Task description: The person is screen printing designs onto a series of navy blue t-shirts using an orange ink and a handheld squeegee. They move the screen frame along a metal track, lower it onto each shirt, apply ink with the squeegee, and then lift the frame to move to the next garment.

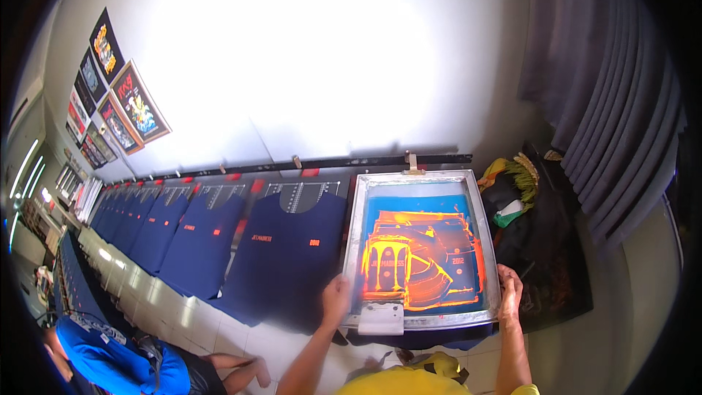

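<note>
A metal-framed printing screen [417, 177] lies flat on the long table, its blue mesh smeared with orange ink. My left hand [336, 298] grips the frame's near left corner. My right hand [509, 287] holds the frame's near right corner. A pale squeegee [381, 317] rests on the frame's near edge between my hands. Beside the screen on the left lies a navy shirt [287, 256] with small orange print.
A row of several navy shirts [175, 230] runs leftward along the table under a black rail [241, 170]. A dark cloth pile with yellow and green rags [516, 190] sits to the right. Posters [121, 99] hang on the wall. A person in blue [110, 358] sits low left.
</note>
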### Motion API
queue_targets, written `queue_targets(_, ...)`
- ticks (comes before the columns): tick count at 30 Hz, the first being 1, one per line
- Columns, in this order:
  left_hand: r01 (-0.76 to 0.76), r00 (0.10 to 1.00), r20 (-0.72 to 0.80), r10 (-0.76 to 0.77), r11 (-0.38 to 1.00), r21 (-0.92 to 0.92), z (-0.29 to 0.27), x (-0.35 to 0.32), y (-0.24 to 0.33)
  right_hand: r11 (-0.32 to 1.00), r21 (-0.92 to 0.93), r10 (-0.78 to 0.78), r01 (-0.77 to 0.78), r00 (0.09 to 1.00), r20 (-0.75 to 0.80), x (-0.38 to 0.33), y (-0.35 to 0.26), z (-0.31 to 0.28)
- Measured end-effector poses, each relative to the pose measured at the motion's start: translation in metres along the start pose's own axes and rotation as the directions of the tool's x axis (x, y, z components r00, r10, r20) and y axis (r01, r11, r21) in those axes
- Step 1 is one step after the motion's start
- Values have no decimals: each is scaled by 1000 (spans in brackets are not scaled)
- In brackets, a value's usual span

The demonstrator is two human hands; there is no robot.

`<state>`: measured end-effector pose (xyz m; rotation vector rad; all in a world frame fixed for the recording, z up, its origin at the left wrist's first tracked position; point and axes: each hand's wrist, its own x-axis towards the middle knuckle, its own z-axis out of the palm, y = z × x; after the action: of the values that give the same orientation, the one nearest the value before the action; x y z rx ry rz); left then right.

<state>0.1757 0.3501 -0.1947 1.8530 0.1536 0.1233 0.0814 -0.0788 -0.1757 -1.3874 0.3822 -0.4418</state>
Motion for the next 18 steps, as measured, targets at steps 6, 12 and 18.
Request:
queue_targets(6, -56, 998, 24, 58, 997, -47, 40, 30, -15, 998, -66, -20, 15, 996, -81, 23, -7, -9)
queue_targets(12, -56, 998, -19, 56, 998, -9, 47, 52, -27, 1000, -25, -12, 11, 998, -54, 45, -6, 5)
queue_targets(18, -115, 993, -24, 115, 993, -1, 29, 50, -34, 1000, 12, -9, 10, 998, -61, 31, 3, 16)
